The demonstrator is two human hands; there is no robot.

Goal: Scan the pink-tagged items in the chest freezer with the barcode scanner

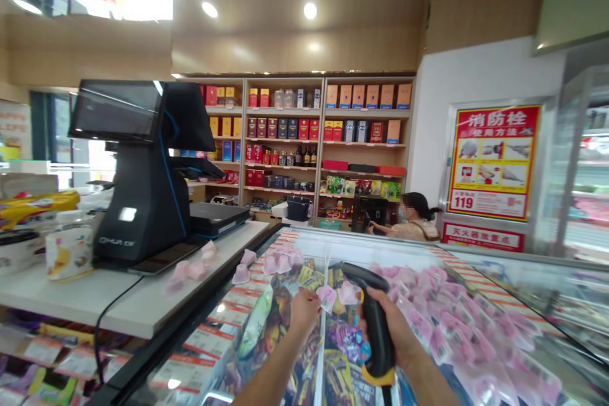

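Note:
My right hand (394,323) is wrapped round the handle of a black and yellow barcode scanner (378,330), its head pointing left. Between the fingertips of my left hand (305,309) is a small pink packet (327,297) with a white label, just left of the scanner head. Another pink packet (349,294) shows beneath the scanner head. Several pink labelled packets (442,304) lie heaped on the glass to the right. A smaller group of pink packets (284,260) sits further off to the left.
Under the glass freezer lid (323,355) lie colourful wrapped goods. On the white counter (143,311) at left stand a black checkout terminal (143,203) and more pink packets (195,269). A person (413,222) is beyond the freezer, before shelves of boxes (285,130).

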